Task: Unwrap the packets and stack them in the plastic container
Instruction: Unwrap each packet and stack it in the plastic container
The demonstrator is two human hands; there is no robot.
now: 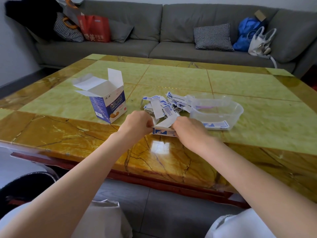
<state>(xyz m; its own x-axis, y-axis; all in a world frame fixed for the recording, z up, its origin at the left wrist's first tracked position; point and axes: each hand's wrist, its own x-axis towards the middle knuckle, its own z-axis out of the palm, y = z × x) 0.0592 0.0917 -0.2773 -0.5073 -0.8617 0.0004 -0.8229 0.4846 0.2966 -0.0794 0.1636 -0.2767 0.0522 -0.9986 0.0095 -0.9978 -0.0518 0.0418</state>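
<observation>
Both hands hold one blue-and-white packet [162, 130] just above the table's near edge. My left hand [137, 123] pinches its left end and my right hand [188, 128] pinches its right end, with a white flap lifted between them. Behind the hands lies a pile of torn blue-and-white wrappers [164, 104]. To the right stands a clear plastic container [238, 111] with a packet-like strip [216, 125] at its front.
An open blue-and-white cardboard box [109, 102] stands to the left on the green and amber marble table [188, 79]. A grey sofa [159, 36] with cushions and bags runs along the back. A dark bin [25, 184] sits low at the left.
</observation>
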